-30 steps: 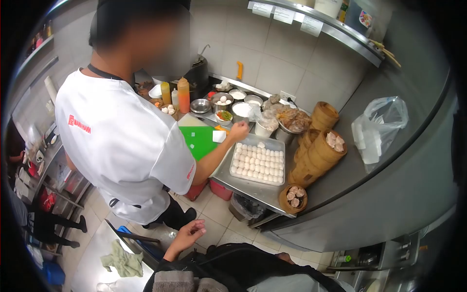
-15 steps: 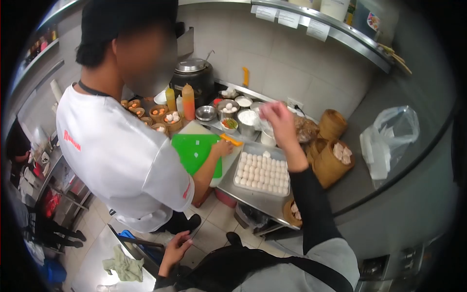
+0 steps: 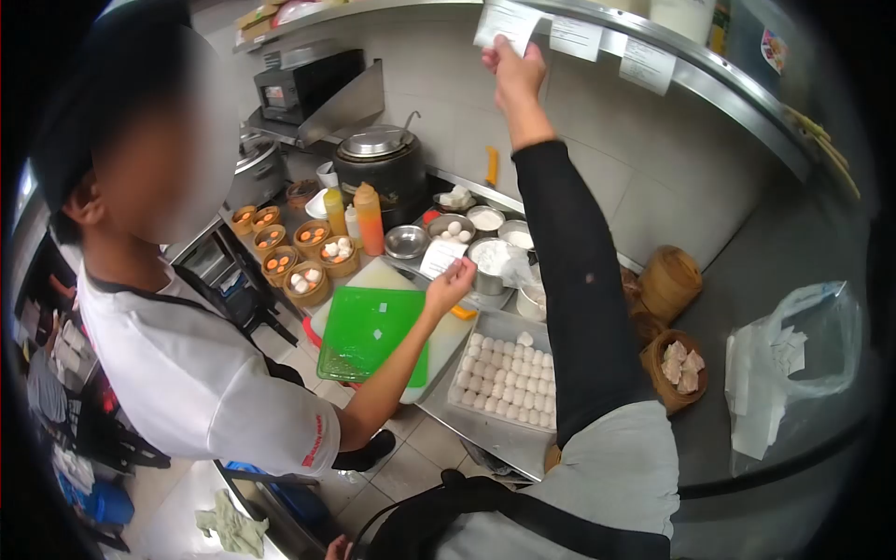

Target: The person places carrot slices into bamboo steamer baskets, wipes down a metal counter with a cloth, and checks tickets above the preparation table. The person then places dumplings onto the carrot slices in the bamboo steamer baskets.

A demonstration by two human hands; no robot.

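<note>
- right hand (image 3: 518, 79), nearly closed, pinches the lower edge of a paper slip (image 3: 507, 22) at the far shelf edge (image 3: 737, 98), left of two other slips (image 3: 576, 37).
- left hand (image 3: 338, 548), at the near edge: mostly cut off, cannot tell how open.
- a light, flat pinch suits (thin paper creases), sleeve (image 3: 588, 280) clear of the white balls (image 3: 505, 374).

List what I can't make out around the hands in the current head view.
All in the head view:
- Top of the paper slip in the right hand: cut off by the top edge; its writing is too small to read.
- Left hand: mostly cut off by the bottom edge, so its grip is unclear.
- Right side of the tray: hidden behind the black sleeve.
- Co-worker's slip: writing too small.
</note>
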